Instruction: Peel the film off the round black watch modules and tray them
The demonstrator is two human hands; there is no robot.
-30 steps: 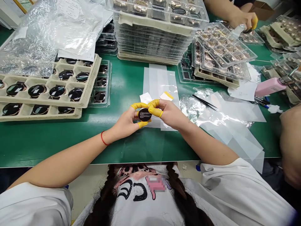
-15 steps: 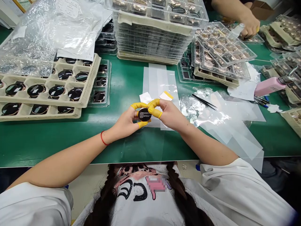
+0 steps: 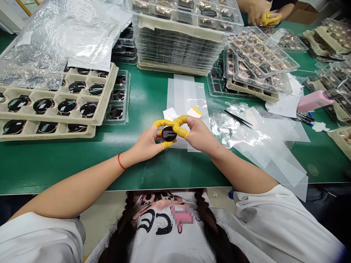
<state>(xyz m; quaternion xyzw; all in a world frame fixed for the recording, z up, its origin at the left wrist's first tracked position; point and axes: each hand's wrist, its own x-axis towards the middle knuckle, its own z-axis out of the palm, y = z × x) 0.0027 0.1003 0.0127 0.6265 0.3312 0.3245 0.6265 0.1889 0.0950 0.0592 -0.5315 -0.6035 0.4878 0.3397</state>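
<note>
My left hand [image 3: 149, 144], in yellow finger cots, holds a round black watch face [image 3: 170, 134] by its rim, index finger above and thumb below. White printed lines run across the dark disc, which faces me. At its upper right edge the yellow-covered fingertips of my right hand [image 3: 196, 134] are closed in a pinch; whether a thin film is between them I cannot make out. Just behind my hands lie a small white piece [image 3: 170, 113] and another with a yellow edge [image 3: 194, 112], both on translucent sheets [image 3: 199, 94].
Beige trays of black watch faces [image 3: 102, 116] stand at left beneath plastic wrap [image 3: 33, 54]. A tall stack of clear trays [image 3: 175, 45] is behind. To the right are black tweezers [image 3: 238, 119], loose films [image 3: 265, 146] and a pink bottle [image 3: 314, 101]. A co-worker's hands [image 3: 260, 14] are at upper right.
My hands keep the same hold; the watch face has shifted slightly right. The co-worker's hand has moved left from the trays, and two hands now show together there.
</note>
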